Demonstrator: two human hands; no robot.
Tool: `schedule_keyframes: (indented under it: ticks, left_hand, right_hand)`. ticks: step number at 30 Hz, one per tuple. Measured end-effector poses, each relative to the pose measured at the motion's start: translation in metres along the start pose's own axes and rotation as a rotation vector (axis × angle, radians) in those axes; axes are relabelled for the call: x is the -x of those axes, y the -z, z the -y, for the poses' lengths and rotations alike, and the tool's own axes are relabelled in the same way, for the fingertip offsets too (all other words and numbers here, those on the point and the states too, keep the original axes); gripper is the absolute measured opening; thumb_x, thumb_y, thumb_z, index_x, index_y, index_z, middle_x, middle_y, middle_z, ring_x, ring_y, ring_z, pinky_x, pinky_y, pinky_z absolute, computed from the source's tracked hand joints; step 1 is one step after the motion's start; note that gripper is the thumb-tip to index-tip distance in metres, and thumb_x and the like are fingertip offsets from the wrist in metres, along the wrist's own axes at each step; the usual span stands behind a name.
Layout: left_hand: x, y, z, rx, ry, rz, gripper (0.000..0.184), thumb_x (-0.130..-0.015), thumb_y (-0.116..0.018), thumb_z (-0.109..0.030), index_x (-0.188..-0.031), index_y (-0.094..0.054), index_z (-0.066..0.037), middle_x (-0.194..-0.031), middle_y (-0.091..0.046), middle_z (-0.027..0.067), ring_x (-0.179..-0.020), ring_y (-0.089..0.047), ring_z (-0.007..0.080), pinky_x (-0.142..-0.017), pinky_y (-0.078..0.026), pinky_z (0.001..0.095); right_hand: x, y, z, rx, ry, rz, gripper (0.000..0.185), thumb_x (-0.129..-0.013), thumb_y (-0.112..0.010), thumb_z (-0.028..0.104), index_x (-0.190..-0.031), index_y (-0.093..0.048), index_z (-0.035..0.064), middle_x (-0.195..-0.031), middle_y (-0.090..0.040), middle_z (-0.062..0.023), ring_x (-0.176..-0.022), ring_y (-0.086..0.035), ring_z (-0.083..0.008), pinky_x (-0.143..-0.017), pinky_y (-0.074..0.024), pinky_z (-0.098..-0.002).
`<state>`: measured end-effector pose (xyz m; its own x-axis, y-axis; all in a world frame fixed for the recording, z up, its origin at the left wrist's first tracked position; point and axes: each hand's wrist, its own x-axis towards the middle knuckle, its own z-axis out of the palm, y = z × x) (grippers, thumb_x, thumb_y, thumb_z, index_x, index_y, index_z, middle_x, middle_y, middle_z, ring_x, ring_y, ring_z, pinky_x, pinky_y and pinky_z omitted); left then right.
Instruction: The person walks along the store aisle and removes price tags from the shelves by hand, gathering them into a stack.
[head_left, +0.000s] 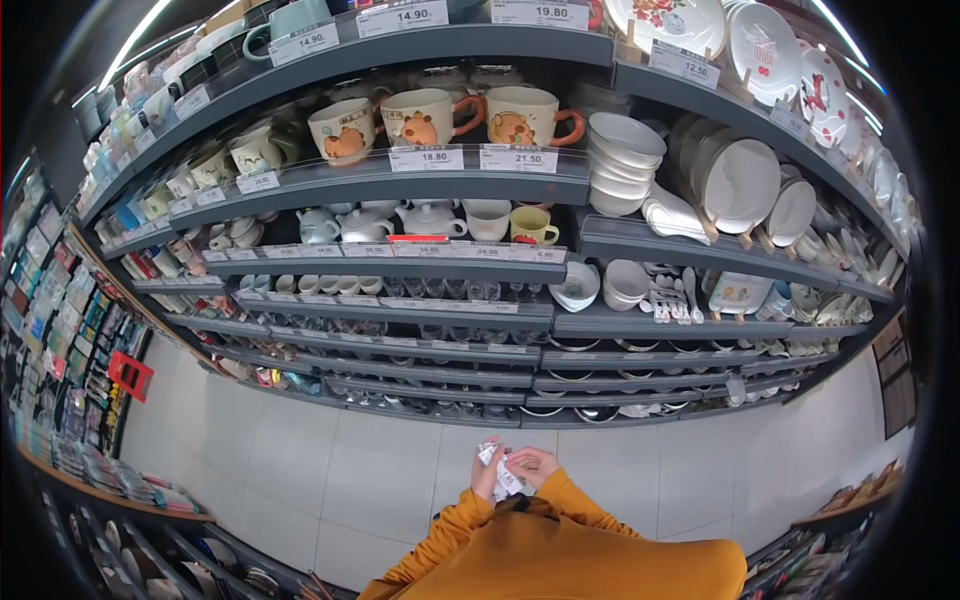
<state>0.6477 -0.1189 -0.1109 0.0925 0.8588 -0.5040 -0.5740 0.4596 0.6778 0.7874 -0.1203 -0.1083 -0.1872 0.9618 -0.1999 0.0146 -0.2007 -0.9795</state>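
Low in the view, in front of my body, a small bunch of white printed price labels (pixel 508 482) sits between my hands. My left hand (pixel 484 474) is closed around the bunch from the left side. Bent fingers of my right hand (pixel 533 464) pinch at the right edge of the labels. One label shows large printed digits, too small to read surely. Both hands are over the pale floor, well apart from the shelves.
A curved-looking grey shelf unit stands ahead, with bear-pattern mugs (pixel 416 118), teapots (pixel 433 218), stacked white bowls (pixel 626 150) and plates (pixel 740 182). Price labels line the shelf edges. Pale tiles (pixel 380 470) form the aisle; packaged goods (pixel 60 330) hang at left.
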Motion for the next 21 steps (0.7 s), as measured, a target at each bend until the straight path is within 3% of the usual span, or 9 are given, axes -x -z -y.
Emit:
schedule_keyframes:
  ticks: [1,4,6,8,11,14,18,21]
  left_hand:
    - [-0.001,0.002,-0.001,0.022,0.021,0.034,0.034,-0.095,-0.052,-0.023,-0.128,-0.047,-0.015,-0.102,-0.058,0.0073,-0.082,-0.06,0.0151,-0.069,-0.052,0.0281]
    - [-0.009,0.013,0.0,0.07,0.049,0.052,0.034,-0.095,-0.05,-0.018,-0.129,-0.045,-0.012,-0.102,-0.058,0.0104,-0.081,-0.06,0.0181,-0.069,-0.052,0.0294]
    - [-0.01,0.013,0.0,0.151,0.063,0.015,0.036,-0.095,-0.051,-0.017,-0.13,-0.044,-0.013,-0.101,-0.059,0.011,-0.079,-0.06,0.0188,-0.068,-0.053,0.0301]
    - [-0.008,0.012,-0.002,0.144,0.093,0.012,0.038,-0.094,-0.051,-0.016,-0.131,-0.044,-0.013,-0.1,-0.059,0.0114,-0.078,-0.06,0.0193,-0.066,-0.053,0.0306]
    - [-0.005,0.013,-0.002,0.045,0.179,0.076,0.039,-0.093,-0.052,-0.018,-0.13,-0.044,-0.012,-0.101,-0.059,0.0118,-0.077,-0.06,0.0198,-0.064,-0.052,0.031]
    - [-0.006,0.02,0.005,0.038,0.275,0.159,0.039,-0.093,-0.053,-0.02,-0.13,-0.044,-0.012,-0.104,-0.058,0.012,-0.076,-0.058,0.0197,-0.063,-0.05,0.0307]
    - [0.001,0.031,-0.004,0.055,0.303,0.187,0.039,-0.093,-0.052,-0.02,-0.13,-0.044,-0.012,-0.104,-0.058,0.0112,-0.075,-0.055,0.0183,-0.06,-0.049,0.0293]
    - [-0.001,0.046,-0.011,0.069,0.276,0.161,0.039,-0.093,-0.051,-0.022,-0.13,-0.044,-0.012,-0.103,-0.058,0.0107,-0.073,-0.055,0.0172,-0.059,-0.048,0.0288]
  right_hand:
    - [0.004,-0.004,0.002,0.046,-0.008,0.018,0.017,-0.085,-0.067,0.011,-0.098,-0.064,0.0016,-0.092,-0.067,-0.0038,-0.081,-0.062,-0.0097,-0.074,-0.0503,-0.0254]
    - [-0.011,0.005,0.012,0.099,0.145,-0.028,0.016,-0.087,-0.066,0.017,-0.088,-0.064,0.0011,-0.084,-0.068,-0.0074,-0.072,-0.063,-0.0105,-0.066,-0.0505,-0.0266]
    - [-0.033,0.018,0.044,0.418,0.253,-0.246,0.021,-0.089,-0.062,0.02,-0.081,-0.06,0.0004,-0.074,-0.065,-0.0102,-0.063,-0.062,-0.016,-0.062,-0.0493,-0.0293]
    - [-0.066,0.033,0.071,0.614,0.254,-0.318,0.02,-0.088,-0.062,0.019,-0.081,-0.058,0.0013,-0.075,-0.06,-0.0122,-0.064,-0.059,-0.0193,-0.059,-0.0462,-0.0305]
    - [-0.129,0.047,0.107,0.74,0.596,-0.416,0.015,-0.084,-0.062,0.016,-0.09,-0.057,0.0028,-0.089,-0.058,-0.0118,-0.083,-0.057,-0.0279,-0.073,-0.0467,-0.0361]
    - [-0.185,0.056,0.126,0.964,0.791,-0.514,0.027,-0.082,-0.062,0.016,-0.105,-0.055,0.0048,-0.108,-0.054,-0.011,-0.104,-0.05,-0.0314,-0.088,-0.0426,-0.0397]
    - [-0.221,0.061,0.118,1.203,0.71,-0.498,0.03,-0.079,-0.064,0.017,-0.107,-0.058,0.0067,-0.104,-0.055,-0.0082,-0.103,-0.05,-0.0272,-0.087,-0.0434,-0.037]
    - [-0.229,0.065,0.119,1.142,0.683,-0.52,0.018,-0.079,-0.066,0.018,-0.094,-0.064,0.0097,-0.091,-0.061,-0.0081,-0.093,-0.055,-0.0277,-0.081,-0.0467,-0.0368]
